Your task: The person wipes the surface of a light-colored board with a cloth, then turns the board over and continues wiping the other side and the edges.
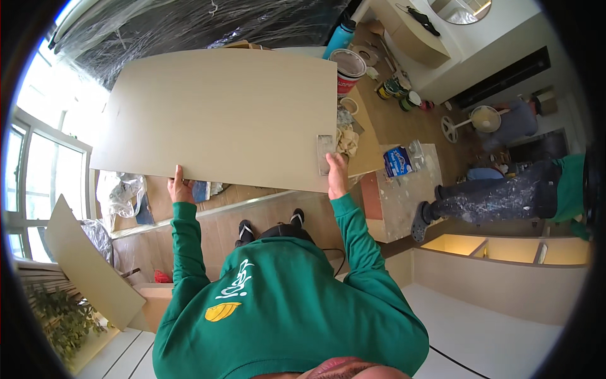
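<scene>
A large flat beige panel [221, 114] stretches out in front of me, between my two hands. My left hand [181, 188] grips its near edge toward the left, thumb on top and fingers underneath. At the near right corner my right hand [337, 175] is closed on the panel, its fingers mostly hidden below. A flat greyish rectangular piece [324, 153] lies on the panel's right edge, beside my right thumb. I cannot make out whether my right hand also holds that piece. What lies beneath the panel is largely hidden.
Beyond the right edge stand an open paint bucket [347, 68], a blue bottle [341, 38] and crumpled paper [346, 140]. A blue container [398, 162] sits on a stained board [416, 196]. Another person [505, 194] stands at right. A second panel [91, 271] leans at lower left.
</scene>
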The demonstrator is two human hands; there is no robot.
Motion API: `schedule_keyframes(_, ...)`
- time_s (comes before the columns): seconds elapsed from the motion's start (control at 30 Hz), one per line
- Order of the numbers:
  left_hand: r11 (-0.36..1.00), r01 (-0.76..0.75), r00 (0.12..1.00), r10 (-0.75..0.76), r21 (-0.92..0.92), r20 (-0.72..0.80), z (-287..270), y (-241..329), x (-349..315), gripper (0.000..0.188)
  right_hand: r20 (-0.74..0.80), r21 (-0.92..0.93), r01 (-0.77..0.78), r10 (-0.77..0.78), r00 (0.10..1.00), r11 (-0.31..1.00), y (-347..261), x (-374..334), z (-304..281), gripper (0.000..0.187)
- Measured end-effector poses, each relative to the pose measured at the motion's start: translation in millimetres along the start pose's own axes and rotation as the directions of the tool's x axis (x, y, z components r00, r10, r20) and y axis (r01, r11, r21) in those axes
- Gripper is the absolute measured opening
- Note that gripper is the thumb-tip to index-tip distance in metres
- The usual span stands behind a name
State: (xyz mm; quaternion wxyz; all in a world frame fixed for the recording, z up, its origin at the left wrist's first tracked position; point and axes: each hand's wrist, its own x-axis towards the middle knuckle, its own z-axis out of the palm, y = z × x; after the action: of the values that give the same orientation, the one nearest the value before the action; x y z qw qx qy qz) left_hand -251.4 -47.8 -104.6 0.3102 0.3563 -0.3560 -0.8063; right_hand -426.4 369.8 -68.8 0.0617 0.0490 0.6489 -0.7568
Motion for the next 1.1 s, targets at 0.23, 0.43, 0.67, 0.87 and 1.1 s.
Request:
schedule_keyframes(0.23, 0.996, -0.088, 0.987, 0.088, 0.008, -0.132, 19.7, -23.9, -8.6, 0.043, -0.019, 0.186, -0.100, 0.106, 0.994, 0.977, -14.9, -30.0, 0.4, 0.015)
schedule_keyframes(0.43, 0.994, -0.106, 0.992, 0.103, -0.036, -0.076, 104.7, -109.4, -116.6, 0.045, 0.202, 0.371, -0.157, 0.085, 0.976, 0.915, -35.8, 60.3, -88.1, 0.031)
schedule_keyframes(0.67, 0.988, -0.050, 0.992, 0.032, -0.147, -0.123, 173.1, -182.4, -218.0, 0.046, 0.611, -0.328, 0.467, -0.193, 0.768, 0.821, -63.8, 124.2, -111.9, 0.044)
schedule_keyframes(0.87, 0.990, -0.024, 0.997, 0.013, -0.137, -0.074, 190.6, -193.7, -233.6, 0.048, 0.819, -0.150, 0.988, -0.555, 0.147, 0.040, -89.4, 150.0, -75.3, 0.065)
schedule_keyframes(1.1, 0.993, -0.031, 0.996, 0.021, -0.114, -0.089, 191.7, -193.5, -233.5, 0.049, 0.905, -0.097, 0.993, -0.409, 0.114, 0.063, -91.0, 160.8, -71.9, 0.074)
